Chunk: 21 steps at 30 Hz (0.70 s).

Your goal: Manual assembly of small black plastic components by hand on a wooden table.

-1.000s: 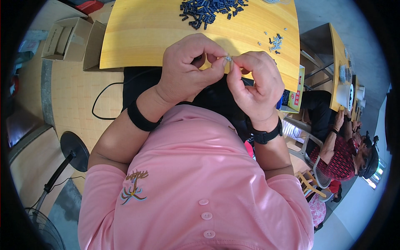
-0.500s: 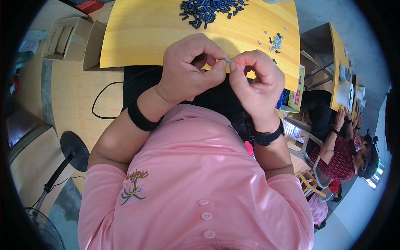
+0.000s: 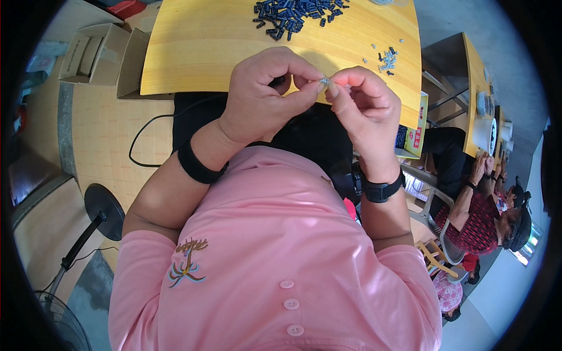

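Note:
Over the near edge of the wooden table [image 3: 199, 58], my two hands meet at the fingertips. A small silvery metal piece [image 3: 324, 81] sits between them, too tiny to tell its exact kind. My left hand [image 3: 266, 88] pinches it between thumb and forefinger. From the other side my right hand [image 3: 369, 108] is also closed in a pinch on it, the remaining fingers curled. Farther back on the table lies a heap of small black plastic parts [image 3: 290, 14]. To the right of my hands is a small scatter of silvery metal pieces [image 3: 387, 59] with a few black ones among them.
Beside the table's right edge stands a yellow box [image 3: 417, 140] holding dark parts. Open cardboard boxes [image 3: 96, 55] are at the left, with a fan [image 3: 61, 316] below. On the right, another person [image 3: 477, 222] sits working at a second table [image 3: 475, 88].
My pinched fingertips have shifted slightly right with the metal piece. The right hand has turned a little, its thumb and forefinger rolling against the piece.

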Tool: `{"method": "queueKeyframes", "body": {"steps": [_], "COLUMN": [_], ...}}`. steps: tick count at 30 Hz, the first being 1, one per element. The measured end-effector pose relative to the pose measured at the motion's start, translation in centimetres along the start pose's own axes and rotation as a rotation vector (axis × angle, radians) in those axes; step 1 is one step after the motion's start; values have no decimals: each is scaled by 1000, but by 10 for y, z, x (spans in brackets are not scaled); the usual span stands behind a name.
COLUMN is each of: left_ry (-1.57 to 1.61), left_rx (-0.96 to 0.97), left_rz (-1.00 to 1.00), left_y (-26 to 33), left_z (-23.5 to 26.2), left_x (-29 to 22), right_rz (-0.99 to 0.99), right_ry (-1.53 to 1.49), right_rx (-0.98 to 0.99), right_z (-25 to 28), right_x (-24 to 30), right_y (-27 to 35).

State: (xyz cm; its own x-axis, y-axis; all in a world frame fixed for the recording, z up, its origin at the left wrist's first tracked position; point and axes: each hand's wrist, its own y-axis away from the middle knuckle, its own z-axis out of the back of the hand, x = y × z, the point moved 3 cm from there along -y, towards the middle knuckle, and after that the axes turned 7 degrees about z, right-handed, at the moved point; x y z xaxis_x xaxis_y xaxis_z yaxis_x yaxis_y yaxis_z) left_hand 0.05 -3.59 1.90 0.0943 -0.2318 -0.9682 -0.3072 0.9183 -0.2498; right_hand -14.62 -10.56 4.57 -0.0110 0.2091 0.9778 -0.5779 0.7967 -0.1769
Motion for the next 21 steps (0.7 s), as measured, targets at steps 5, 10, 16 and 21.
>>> {"method": "queueKeyframes", "body": {"steps": [5,10,16,21], "left_ry": [-37,-54,7,113], "left_rx": [14,83,146,177], "left_rz": [0,164,82,181], "left_y": [-1,-3,-3,0], "left_z": [1,3,0,-4], "left_x": [2,4,13,19], "right_rz": [146,256,296,300], "right_ry": [117,286,383,438], "right_rx": [44,81,102,93], "right_z": [1,3,4,7], "right_x": [2,8,10,9], "right_y": [-4,-8,-9,-8]}}
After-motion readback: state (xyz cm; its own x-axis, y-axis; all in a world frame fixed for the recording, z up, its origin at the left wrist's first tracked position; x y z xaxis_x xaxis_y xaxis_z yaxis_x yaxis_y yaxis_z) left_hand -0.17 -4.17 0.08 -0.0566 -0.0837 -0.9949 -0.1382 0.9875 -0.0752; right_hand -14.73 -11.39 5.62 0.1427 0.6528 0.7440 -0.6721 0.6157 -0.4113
